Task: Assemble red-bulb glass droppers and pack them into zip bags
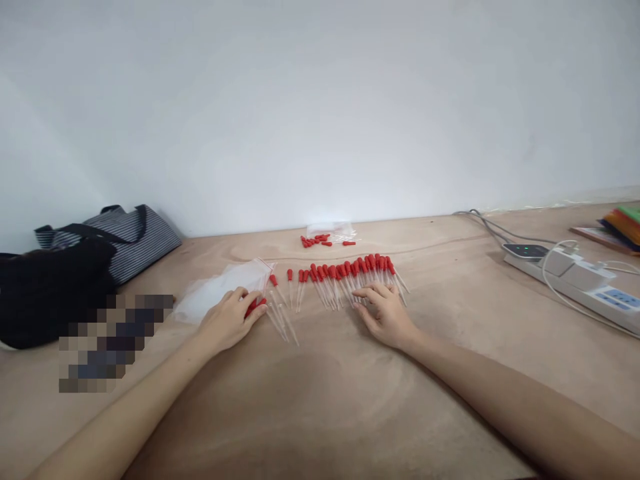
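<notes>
Backing the table (310, 407) is a bare wall (320, 120); a striped bag (145, 235) sits at the table's left, a power strip (617, 301) at its right. Near the table's middle, the right hand (386, 315), thumb and index narrowly apart, rests at a row of droppers (341, 272); the left hand (227, 317) curls over bulbs (251, 307), grip unclear. Judge the droppers light, their thin tubes (327, 293) stiff, slippery and fragile: grasp by the soft bulbs.

- left grip (234, 317): a bare hand with slender fingers;
- left forearm (165, 375): bare as far as it shows, tapering toward the wrist;
- right grip (384, 315): also bare, slim-fingered;
- right forearm (493, 385): bare, tapering likewise
</notes>
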`<state>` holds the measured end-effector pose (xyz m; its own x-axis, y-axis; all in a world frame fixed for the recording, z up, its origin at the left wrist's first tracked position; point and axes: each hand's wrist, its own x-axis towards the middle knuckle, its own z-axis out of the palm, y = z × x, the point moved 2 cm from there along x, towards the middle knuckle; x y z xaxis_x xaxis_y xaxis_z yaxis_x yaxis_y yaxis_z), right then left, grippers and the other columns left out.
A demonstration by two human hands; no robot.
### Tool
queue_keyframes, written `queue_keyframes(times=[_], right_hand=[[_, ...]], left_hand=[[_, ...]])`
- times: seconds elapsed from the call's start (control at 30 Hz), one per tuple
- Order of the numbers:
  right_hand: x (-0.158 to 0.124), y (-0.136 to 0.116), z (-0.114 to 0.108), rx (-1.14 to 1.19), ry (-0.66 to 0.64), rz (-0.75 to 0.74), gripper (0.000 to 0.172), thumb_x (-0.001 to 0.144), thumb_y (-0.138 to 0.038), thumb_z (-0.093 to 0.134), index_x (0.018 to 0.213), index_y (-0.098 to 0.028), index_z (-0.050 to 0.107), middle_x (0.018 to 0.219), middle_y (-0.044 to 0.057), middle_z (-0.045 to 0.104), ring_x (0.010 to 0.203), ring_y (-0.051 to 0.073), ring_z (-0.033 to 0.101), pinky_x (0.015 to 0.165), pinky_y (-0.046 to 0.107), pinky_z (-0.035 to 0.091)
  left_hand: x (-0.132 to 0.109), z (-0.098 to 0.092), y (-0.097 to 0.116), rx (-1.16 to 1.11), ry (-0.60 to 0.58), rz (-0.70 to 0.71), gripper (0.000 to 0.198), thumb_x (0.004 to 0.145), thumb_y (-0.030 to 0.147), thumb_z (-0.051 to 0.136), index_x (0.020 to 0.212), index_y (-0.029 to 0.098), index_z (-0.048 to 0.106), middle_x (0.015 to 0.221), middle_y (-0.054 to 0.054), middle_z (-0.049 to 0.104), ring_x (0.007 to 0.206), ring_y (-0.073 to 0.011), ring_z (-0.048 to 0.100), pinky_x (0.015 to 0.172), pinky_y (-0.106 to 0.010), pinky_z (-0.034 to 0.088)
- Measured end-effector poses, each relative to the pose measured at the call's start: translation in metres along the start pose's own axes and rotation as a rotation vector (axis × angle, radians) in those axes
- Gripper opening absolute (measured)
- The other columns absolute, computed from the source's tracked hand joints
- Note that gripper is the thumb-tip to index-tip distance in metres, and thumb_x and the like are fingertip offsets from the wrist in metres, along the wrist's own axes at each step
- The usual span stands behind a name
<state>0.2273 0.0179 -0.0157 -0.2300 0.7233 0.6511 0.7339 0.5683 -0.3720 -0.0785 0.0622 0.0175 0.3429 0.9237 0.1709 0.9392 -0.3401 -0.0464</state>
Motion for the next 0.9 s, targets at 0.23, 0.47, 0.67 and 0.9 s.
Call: queue_keyframes(times=[0.23, 0.47, 0.67, 0.9], right_hand=[[0.0, -0.001, -0.001, 0.007, -0.022, -0.012, 0.017, 0.08, -0.019, 0.047, 0.095, -0.018, 0.055, 0.088, 0.005, 0.059, 0.083, 0.016, 0.054, 0.073, 0.032, 0.03], [0.0, -0.002, 0.0, -0.012, -0.057, -0.013, 0.017, 0.081, -0.019, 0.045, 0.095, -0.019, 0.056, 0.088, 0.005, 0.058, 0.083, 0.015, 0.054, 0.073, 0.031, 0.032], [0.0, -0.008, -0.004, -0.048, -0.081, -0.028, 0.014, 0.08, -0.019, 0.046, 0.086, -0.018, 0.059, 0.081, 0.004, 0.06, 0.077, 0.015, 0.051, 0.07, 0.031, 0.027], [0.003, -0.047, 0.011, -0.087, -0.148, -0.005, 0.016, 0.076, -0.033, 0.054, 0.071, -0.018, 0.056, 0.068, 0.0, 0.061, 0.072, 0.014, 0.047, 0.07, 0.033, 0.02]], left_hand=[[0.004, 0.002, 0.027, -0.091, -0.015, 0.011, 0.035, 0.086, 0.041, 0.031, 0.095, 0.016, 0.054, 0.088, -0.007, 0.05, 0.079, -0.0197, 0.054, 0.074, -0.033, 0.042], [0.007, -0.001, 0.053, -0.151, 0.023, 0.05, 0.031, 0.084, 0.039, 0.037, 0.085, 0.015, 0.057, 0.082, -0.007, 0.052, 0.073, -0.0192, 0.054, 0.071, -0.033, 0.042], [0.01, -0.01, 0.062, -0.248, 0.078, 0.132, 0.032, 0.084, 0.037, 0.036, 0.089, 0.015, 0.058, 0.085, -0.008, 0.055, 0.078, -0.0196, 0.055, 0.074, -0.033, 0.043], [-0.001, -0.012, 0.035, -0.304, 0.166, 0.049, 0.026, 0.08, 0.039, 0.041, 0.075, 0.018, 0.056, 0.078, -0.003, 0.055, 0.069, -0.0159, 0.052, 0.067, -0.028, 0.042]])
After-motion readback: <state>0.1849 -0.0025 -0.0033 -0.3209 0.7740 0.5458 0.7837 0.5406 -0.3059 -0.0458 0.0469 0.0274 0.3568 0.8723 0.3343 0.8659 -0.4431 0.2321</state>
